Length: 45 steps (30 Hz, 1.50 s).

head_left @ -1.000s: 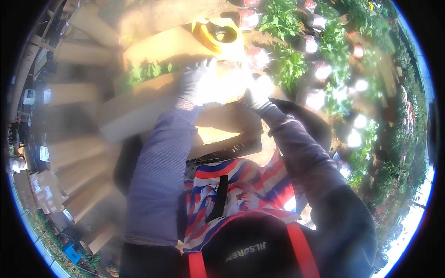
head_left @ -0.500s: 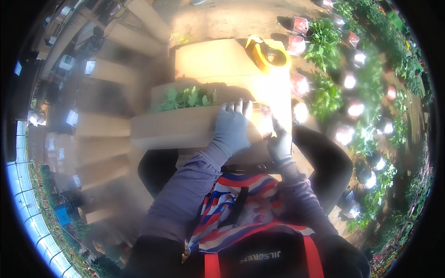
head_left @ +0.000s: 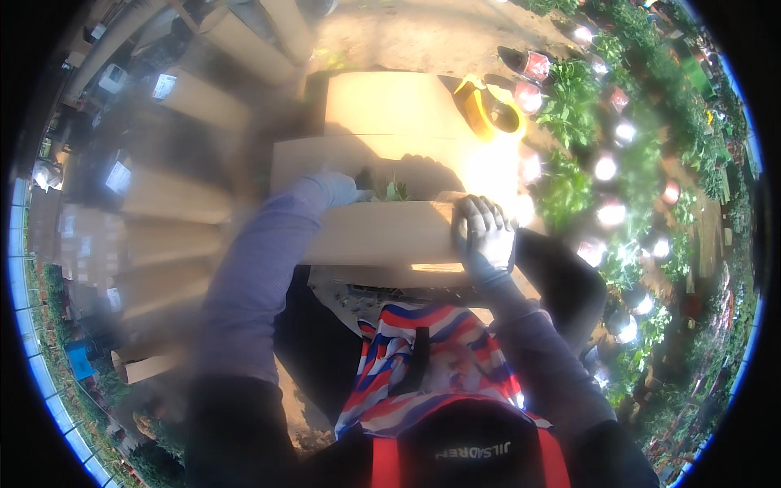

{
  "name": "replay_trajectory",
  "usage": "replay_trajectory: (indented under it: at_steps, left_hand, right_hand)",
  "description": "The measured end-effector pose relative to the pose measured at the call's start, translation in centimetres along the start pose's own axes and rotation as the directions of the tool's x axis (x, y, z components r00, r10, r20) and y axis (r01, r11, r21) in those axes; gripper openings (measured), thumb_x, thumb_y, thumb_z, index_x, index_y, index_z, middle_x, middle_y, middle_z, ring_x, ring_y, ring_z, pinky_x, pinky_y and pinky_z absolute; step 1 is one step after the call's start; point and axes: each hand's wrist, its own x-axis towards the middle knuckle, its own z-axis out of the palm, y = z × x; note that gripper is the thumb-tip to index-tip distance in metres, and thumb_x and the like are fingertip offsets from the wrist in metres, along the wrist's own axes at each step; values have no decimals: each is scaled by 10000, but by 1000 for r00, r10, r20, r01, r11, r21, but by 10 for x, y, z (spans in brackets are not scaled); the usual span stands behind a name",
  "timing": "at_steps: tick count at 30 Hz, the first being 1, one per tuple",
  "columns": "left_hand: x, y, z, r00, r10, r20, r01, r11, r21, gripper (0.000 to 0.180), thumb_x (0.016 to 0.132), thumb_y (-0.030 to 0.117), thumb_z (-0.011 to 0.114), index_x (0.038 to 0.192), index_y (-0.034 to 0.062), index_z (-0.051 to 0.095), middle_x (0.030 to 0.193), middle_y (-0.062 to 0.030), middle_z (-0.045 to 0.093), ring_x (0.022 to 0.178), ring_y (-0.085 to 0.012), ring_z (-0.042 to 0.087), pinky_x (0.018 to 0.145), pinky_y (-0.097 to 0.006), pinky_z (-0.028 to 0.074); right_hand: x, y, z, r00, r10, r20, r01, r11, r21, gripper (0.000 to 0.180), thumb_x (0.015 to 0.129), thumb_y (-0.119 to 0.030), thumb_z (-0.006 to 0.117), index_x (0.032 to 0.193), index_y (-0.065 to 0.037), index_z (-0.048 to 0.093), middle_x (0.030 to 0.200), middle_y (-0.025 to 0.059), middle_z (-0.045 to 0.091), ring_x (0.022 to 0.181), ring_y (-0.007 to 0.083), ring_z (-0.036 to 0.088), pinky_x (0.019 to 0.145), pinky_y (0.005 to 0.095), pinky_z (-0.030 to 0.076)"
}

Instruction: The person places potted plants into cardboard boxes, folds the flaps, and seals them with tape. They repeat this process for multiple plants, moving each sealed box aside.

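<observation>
Brown cartons (head_left: 175, 191) are ranged in a hazy, overlapping row at the left of the sunlit ground (head_left: 399, 37); toward that side the left hand (head_left: 332, 187), gloved in grey, has been moved, half a second after being seen close beside the right one; it is now placed near the left end of an open cardboard box (head_left: 382, 236), with its fingers lost behind the front panel among green leaves (head_left: 396, 192), so whether they are closed on anything cannot be told; fewer leaves are left showing than before, and with the hands spread apart, the box can be judged to be steadied toward both ends; the box itself is set in the middle, just beyond the striped apron (head_left: 439, 342), by which room on the near side is limited; behind it a cardboard sheet (head_left: 390, 102) is spread, and past its far edge bare ground is left open; at the right end the panel is gripped by the right hand (head_left: 486, 232), its gloved fingers bent over the upper corner; near the sheet's right edge a yellow tape dispenser (head_left: 482, 120) is rested, and beyond it leafy potted plants (head_left: 569, 114) are crowded, so sideways movement there is judged to be tighter than movement forward.
</observation>
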Motion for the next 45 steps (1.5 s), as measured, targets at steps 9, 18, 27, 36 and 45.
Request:
replay_trajectory:
  at_steps: [9, 18, 27, 36, 45]
  left_hand:
    - [9, -49, -15, 967, -203, -154, 115, 885, -451, 603, 993, 569, 424, 1295, 96, 647, 1253, -166, 666, 1196, -351, 606, 1016, -445, 449]
    - [43, -108, -19, 866, -486, -114, 90, 375, -922, 638, 946, 615, 548, 1244, 66, 679, 1118, -192, 702, 994, -329, 678, 883, -432, 519]
    - [78, 121, -106, 594, -167, -787, -230, 903, -364, 211, 884, 164, 563, 951, 96, 751, 949, -135, 733, 897, -299, 714, 815, -438, 542]
    - [-2, 148, -48, 465, -214, -859, -172, 930, -325, 243, 896, 255, 582, 1023, 101, 720, 1027, -69, 729, 960, -227, 687, 863, -393, 502]
    - [-16, 2, 77, 563, -390, -729, -262, 752, -605, 286, 937, 307, 621, 984, 49, 734, 979, -119, 735, 937, -288, 686, 834, -423, 523]
  right_hand:
    - [96, 14, 28, 850, 278, 447, -354, 931, 93, 290, 930, -315, 525, 953, -111, 731, 958, 145, 715, 944, 346, 664, 871, 433, 513]
    - [118, 33, 64, 870, 283, 404, -356, 927, 117, 377, 905, -217, 559, 1239, -56, 629, 1253, 197, 620, 1173, 367, 570, 1042, 449, 439]
    - [108, 12, 27, 947, 179, 267, -207, 975, 80, 597, 829, -197, 654, 1383, -38, 497, 1304, 225, 591, 1187, 380, 583, 1017, 457, 458]
    - [72, 20, 49, 955, 245, 166, -269, 952, 144, 200, 864, -194, 615, 994, -49, 656, 961, 185, 672, 924, 364, 646, 870, 456, 499]
    - [73, 0, 29, 976, 189, 104, -197, 978, 68, 97, 804, -95, 584, 843, -107, 672, 890, 123, 672, 906, 353, 631, 856, 471, 487]
